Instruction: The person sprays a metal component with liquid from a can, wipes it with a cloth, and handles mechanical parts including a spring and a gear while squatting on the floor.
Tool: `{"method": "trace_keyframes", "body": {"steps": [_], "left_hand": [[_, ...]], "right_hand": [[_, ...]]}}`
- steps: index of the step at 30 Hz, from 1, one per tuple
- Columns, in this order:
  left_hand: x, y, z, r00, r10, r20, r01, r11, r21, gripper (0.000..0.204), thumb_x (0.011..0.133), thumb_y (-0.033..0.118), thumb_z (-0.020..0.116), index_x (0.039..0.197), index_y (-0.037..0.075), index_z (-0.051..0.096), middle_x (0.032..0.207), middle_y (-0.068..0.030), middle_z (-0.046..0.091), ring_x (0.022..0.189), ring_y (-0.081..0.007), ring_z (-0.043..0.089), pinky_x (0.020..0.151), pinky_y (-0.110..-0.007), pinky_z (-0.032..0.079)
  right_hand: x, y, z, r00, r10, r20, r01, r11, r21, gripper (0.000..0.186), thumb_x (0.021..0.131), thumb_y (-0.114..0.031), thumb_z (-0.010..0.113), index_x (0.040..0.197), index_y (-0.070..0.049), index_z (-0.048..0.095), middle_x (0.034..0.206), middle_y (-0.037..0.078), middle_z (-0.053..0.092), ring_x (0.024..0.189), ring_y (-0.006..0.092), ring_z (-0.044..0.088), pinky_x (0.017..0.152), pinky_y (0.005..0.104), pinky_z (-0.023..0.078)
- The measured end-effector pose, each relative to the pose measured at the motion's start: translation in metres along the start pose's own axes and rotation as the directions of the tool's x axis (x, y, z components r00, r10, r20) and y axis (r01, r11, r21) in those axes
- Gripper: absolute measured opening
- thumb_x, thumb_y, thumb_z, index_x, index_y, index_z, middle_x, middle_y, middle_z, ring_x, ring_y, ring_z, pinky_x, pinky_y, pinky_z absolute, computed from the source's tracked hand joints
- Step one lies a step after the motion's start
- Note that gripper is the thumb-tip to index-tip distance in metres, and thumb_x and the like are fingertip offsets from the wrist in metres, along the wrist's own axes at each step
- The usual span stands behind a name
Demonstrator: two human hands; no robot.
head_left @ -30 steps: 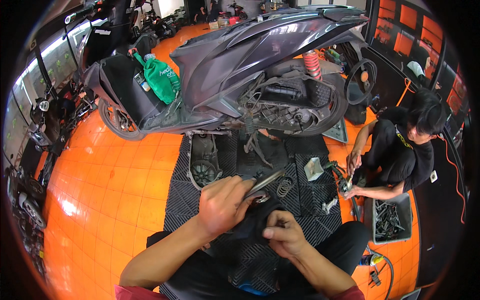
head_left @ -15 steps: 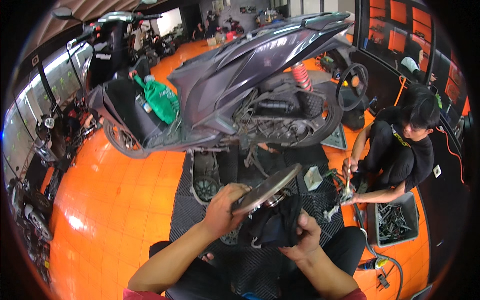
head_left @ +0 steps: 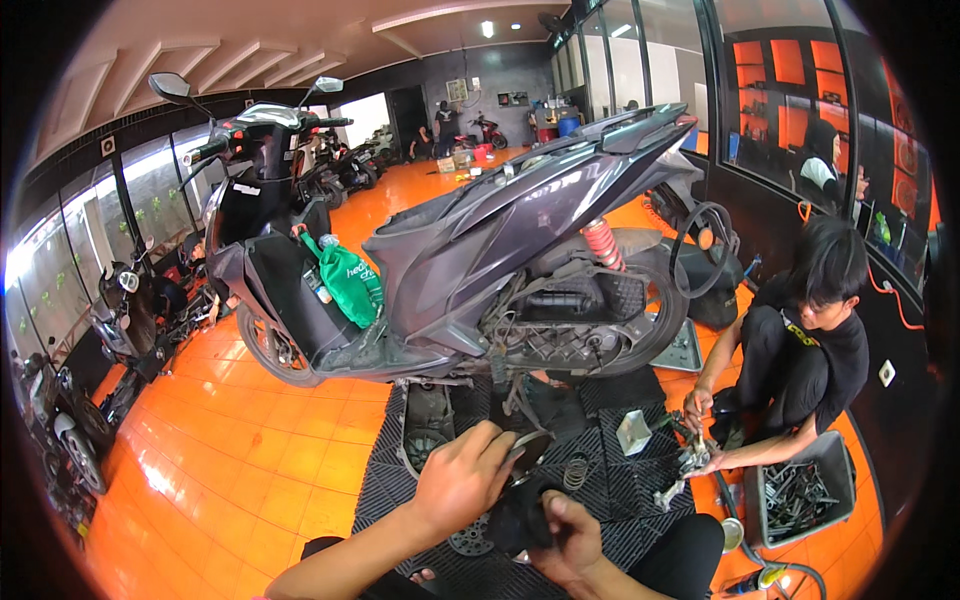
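My left hand (head_left: 462,477) is closed on a round metal disc (head_left: 534,452), a scooter pulley or clutch part by its look, held tilted over the mat. Its far side is hidden by my fingers. Bunched against the disc's underside is a black cloth (head_left: 518,515), gripped in my right hand (head_left: 572,538) with the thumb on top. A coil spring (head_left: 575,473) stands on the black ridged mat (head_left: 375,500) just beyond my hands. To its left lies a long grey engine cover (head_left: 425,425).
A dark grey scooter (head_left: 520,240) stands ahead, its engine side exposed. At right a squatting co-worker (head_left: 815,340) works with a brush on a metal part (head_left: 694,458). Nearby are a square metal container (head_left: 634,432), a grey crate of tools (head_left: 765,530) and a hose (head_left: 735,500).
The view has tipped up, so the scene sits lower. The disc has turned and shows less of its edge. My hands have drawn closer together, and the spring has come into sight.
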State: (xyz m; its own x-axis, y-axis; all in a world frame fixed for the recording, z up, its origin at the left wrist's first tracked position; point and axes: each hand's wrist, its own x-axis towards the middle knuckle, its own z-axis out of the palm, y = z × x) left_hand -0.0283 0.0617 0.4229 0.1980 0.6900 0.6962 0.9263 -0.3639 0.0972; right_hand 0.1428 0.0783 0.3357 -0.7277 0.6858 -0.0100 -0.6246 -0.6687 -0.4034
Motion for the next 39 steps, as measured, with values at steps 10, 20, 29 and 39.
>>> {"method": "trace_keyframes", "body": {"steps": [10, 20, 29, 39], "left_hand": [[-0.112, -0.023, 0.07, 0.938, -0.324, 0.123, 0.345, 0.84, -0.418, 0.028, 0.093, 0.019, 0.064, 0.113, -0.002, 0.063, 0.102, -0.0169, 0.066, 0.096, -0.0313, 0.066, 0.084, -0.04, 0.052], [-0.01, 0.019, -0.031, 0.899, -0.416, 0.139, 0.437, 0.82, -0.369, 0.05, 0.086, 0.028, 0.07, 0.118, -0.009, 0.06, 0.099, -0.0193, 0.059, 0.084, -0.0338, 0.064, 0.073, -0.04, 0.05], [-0.036, -0.024, -0.027, 0.883, -0.467, -0.051, 0.449, 0.871, -0.197, 0.019, 0.084, -0.002, 0.066, 0.102, -0.009, 0.066, 0.089, -0.0204, 0.064, 0.077, -0.0383, 0.065, 0.069, -0.039, 0.052], [-0.044, -0.05, -0.058, 0.787, -0.55, -0.281, 0.53, 0.835, -0.15, 0.015, 0.089, 0.0, 0.066, 0.102, -0.008, 0.067, 0.09, -0.0165, 0.064, 0.078, -0.0286, 0.064, 0.075, -0.033, 0.05]], "right_hand": [[0.001, -0.056, 0.015, 0.961, -0.241, 0.136, 0.247, 0.968, -0.034, 0.037, 0.085, -0.033, 0.066, 0.064, -0.009, 0.047, 0.069, 0.008, 0.059, 0.054, 0.0249, 0.057, 0.063, 0.035, 0.053], [-0.006, -0.03, 0.006, 0.997, -0.069, 0.046, 0.081, 0.933, -0.35, 0.031, 0.081, -0.002, 0.074, 0.063, -0.007, 0.05, 0.06, -0.001, 0.047, 0.056, 0.0068, 0.042, 0.053, 0.0244, 0.031], [0.015, -0.014, 0.008, 1.0, -0.009, -0.024, -0.009, 0.745, -0.668, 0.032, 0.079, -0.005, 0.079, 0.101, -0.004, 0.056, 0.097, 0.001, 0.059, 0.085, 0.0077, 0.052, 0.076, 0.0243, 0.04], [0.027, -0.028, 0.012, 0.958, 0.239, 0.157, 0.024, 0.48, -0.877, 0.092, 0.078, -0.004, 0.075, 0.154, -0.002, 0.023, 0.145, 0.016, 0.042, 0.136, 0.023, 0.041, 0.114, 0.0349, 0.03]]}}
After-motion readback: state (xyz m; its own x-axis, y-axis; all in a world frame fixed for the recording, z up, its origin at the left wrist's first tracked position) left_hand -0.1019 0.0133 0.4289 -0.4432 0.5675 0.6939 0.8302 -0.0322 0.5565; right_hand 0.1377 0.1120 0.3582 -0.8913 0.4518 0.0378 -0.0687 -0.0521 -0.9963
